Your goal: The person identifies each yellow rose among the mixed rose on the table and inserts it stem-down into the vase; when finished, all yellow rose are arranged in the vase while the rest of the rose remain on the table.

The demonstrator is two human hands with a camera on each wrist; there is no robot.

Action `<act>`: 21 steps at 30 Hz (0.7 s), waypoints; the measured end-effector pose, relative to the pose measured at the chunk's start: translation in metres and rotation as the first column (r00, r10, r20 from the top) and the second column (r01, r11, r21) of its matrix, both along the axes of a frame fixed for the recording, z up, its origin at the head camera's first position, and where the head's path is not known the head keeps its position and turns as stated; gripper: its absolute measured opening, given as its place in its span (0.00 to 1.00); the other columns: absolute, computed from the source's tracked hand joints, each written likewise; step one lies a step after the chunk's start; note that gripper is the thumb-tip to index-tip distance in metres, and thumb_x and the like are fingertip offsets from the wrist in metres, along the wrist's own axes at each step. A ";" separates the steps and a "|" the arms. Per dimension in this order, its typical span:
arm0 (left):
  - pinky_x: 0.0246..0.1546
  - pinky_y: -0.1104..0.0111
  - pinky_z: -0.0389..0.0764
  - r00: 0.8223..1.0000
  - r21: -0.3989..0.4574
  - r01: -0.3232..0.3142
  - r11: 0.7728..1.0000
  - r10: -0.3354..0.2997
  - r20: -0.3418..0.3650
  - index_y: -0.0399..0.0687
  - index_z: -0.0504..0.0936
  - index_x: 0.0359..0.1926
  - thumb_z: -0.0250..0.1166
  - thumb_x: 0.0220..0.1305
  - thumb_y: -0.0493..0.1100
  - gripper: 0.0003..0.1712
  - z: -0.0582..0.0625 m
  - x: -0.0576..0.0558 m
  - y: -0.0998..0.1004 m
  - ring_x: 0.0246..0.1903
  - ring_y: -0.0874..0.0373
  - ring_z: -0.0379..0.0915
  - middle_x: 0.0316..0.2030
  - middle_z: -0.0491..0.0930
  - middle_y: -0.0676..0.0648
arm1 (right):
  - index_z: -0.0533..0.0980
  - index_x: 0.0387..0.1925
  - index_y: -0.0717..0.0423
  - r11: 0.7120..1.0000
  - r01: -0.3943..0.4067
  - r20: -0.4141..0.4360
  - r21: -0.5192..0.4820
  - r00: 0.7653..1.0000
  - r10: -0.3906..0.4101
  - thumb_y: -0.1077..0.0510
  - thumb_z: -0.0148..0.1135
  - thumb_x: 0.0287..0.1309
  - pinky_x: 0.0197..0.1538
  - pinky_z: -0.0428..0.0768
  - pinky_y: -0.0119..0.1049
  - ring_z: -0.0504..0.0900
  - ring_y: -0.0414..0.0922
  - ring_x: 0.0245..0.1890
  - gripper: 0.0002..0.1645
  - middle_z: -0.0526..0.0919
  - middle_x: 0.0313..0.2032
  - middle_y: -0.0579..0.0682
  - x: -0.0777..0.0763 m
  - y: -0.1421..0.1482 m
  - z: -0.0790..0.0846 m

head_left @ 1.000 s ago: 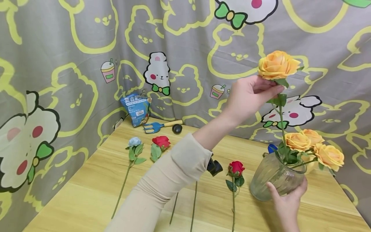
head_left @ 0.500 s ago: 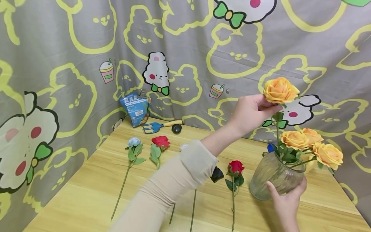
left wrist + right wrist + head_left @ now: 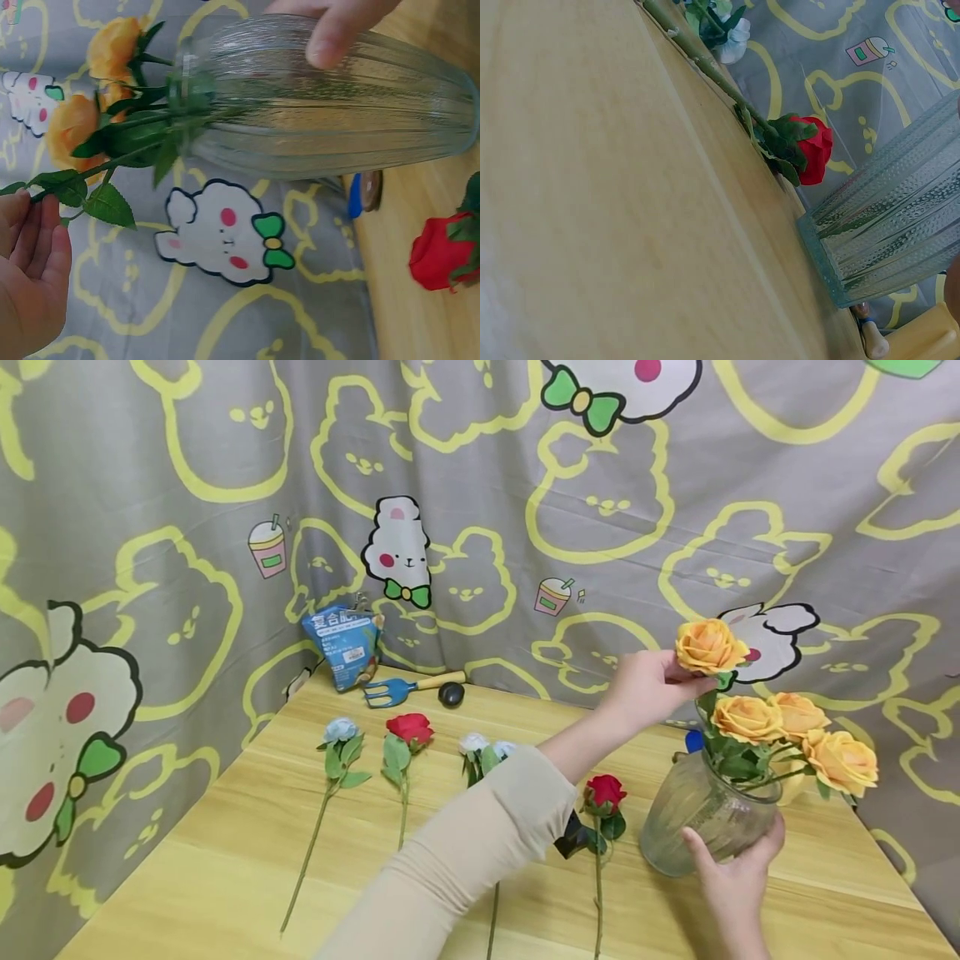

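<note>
My left hand (image 3: 648,692) pinches the stem of an orange-yellow rose (image 3: 708,646) just under its bloom. The stem runs down into a ribbed clear glass vase (image 3: 708,818); its lower end shows dimly through the glass. Three more yellow roses (image 3: 840,758) stand in the vase, leaning right. Around the lower side of the vase, my right hand (image 3: 738,881) grips with the thumb in front. In the left wrist view, the left hand's fingers (image 3: 56,251) hold the leafy stem, while the right thumb (image 3: 330,41) presses the glass. The right wrist view shows the vase's base (image 3: 825,266).
Left of the vase lie a red rose (image 3: 604,793), pale flowers (image 3: 474,745), another red rose (image 3: 410,728) and a light-blue rose (image 3: 342,730). A blue fork (image 3: 393,692), black oval object (image 3: 451,695) and blue bag (image 3: 345,647) sit behind. A yellow object (image 3: 792,788) stands behind the vase.
My left hand has lowered the yellow rose, and its stem has gone deeper into the vase. The right hand keeps its grip on the vase. The head view has shifted slightly.
</note>
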State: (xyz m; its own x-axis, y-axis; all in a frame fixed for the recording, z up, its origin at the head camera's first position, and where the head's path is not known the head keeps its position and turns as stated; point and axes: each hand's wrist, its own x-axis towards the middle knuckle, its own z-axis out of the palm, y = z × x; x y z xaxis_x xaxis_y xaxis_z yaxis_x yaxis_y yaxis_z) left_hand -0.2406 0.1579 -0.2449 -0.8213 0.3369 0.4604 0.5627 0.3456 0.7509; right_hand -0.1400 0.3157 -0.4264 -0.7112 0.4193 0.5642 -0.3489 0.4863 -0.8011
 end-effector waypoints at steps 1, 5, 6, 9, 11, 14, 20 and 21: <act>0.22 0.84 0.68 1.000 -0.010 -0.005 1.000 0.005 0.012 0.54 0.84 0.34 0.66 0.52 0.52 0.10 -0.003 -0.001 0.002 0.23 0.78 0.70 0.26 0.82 0.61 | 0.42 0.66 0.48 1.000 -0.001 -0.002 -0.001 1.000 0.001 0.72 0.69 0.37 0.61 0.53 0.26 0.58 0.40 0.59 0.61 0.55 0.62 0.60 0.000 0.000 -0.001; 0.22 0.83 0.68 0.997 -0.021 -0.014 1.000 0.016 0.079 0.55 0.84 0.35 0.67 0.51 0.53 0.11 -0.015 -0.004 0.010 0.24 0.78 0.70 0.26 0.82 0.62 | 0.43 0.66 0.47 1.000 0.004 -0.008 -0.005 1.000 -0.004 0.72 0.69 0.37 0.61 0.52 0.26 0.58 0.40 0.60 0.61 0.55 0.63 0.58 0.000 -0.001 -0.002; 0.22 0.83 0.68 0.996 -0.022 -0.017 1.000 0.019 0.090 0.56 0.84 0.35 0.67 0.51 0.53 0.11 -0.018 -0.005 0.011 0.24 0.78 0.70 0.25 0.82 0.62 | 0.43 0.66 0.47 1.000 0.004 -0.011 -0.004 1.000 -0.004 0.72 0.69 0.37 0.61 0.52 0.26 0.58 0.40 0.59 0.61 0.55 0.63 0.58 0.000 -0.001 -0.003; 0.21 0.83 0.68 0.993 -0.013 -0.015 1.000 0.017 0.116 0.55 0.84 0.33 0.67 0.51 0.54 0.11 -0.025 -0.005 0.015 0.23 0.78 0.70 0.24 0.81 0.62 | 0.43 0.66 0.46 1.000 0.014 -0.009 -0.001 1.000 -0.014 0.71 0.69 0.37 0.61 0.53 0.26 0.59 0.39 0.59 0.61 0.56 0.62 0.58 0.000 -0.002 -0.004; 0.21 0.83 0.68 0.994 -0.017 -0.006 1.000 0.008 0.108 0.55 0.84 0.31 0.67 0.51 0.54 0.11 -0.028 -0.005 0.017 0.21 0.77 0.69 0.22 0.81 0.62 | 0.43 0.66 0.45 1.000 0.021 -0.006 0.001 1.000 -0.021 0.71 0.69 0.38 0.61 0.53 0.26 0.59 0.38 0.58 0.60 0.57 0.62 0.58 0.000 -0.002 -0.005; 0.20 0.83 0.68 0.995 -0.010 0.028 1.000 -0.027 0.098 0.53 0.84 0.31 0.66 0.52 0.53 0.11 -0.032 -0.004 0.020 0.18 0.77 0.68 0.20 0.80 0.61 | 0.43 0.66 0.45 1.000 0.031 -0.001 0.005 1.000 -0.031 0.71 0.69 0.38 0.60 0.53 0.25 0.59 0.38 0.58 0.60 0.57 0.62 0.58 0.000 -0.002 -0.005; 0.22 0.85 0.68 0.994 -0.072 0.092 0.993 -0.087 0.068 0.52 0.84 0.35 0.66 0.54 0.47 0.08 -0.044 0.002 0.022 0.21 0.78 0.69 0.25 0.82 0.61 | 0.40 0.67 0.46 1.000 -0.004 0.003 0.019 1.000 0.004 0.72 0.68 0.39 0.59 0.54 0.22 0.58 0.40 0.59 0.61 0.55 0.63 0.57 -0.001 0.001 -0.003; 0.23 0.86 0.68 0.993 -0.084 0.101 0.991 -0.096 0.065 0.53 0.84 0.36 0.66 0.54 0.47 0.08 -0.048 0.003 0.022 0.22 0.78 0.70 0.26 0.82 0.61 | 0.40 0.67 0.46 1.000 -0.007 0.009 0.024 1.000 0.006 0.72 0.68 0.39 0.58 0.55 0.21 0.58 0.40 0.59 0.61 0.54 0.63 0.57 -0.001 0.001 -0.003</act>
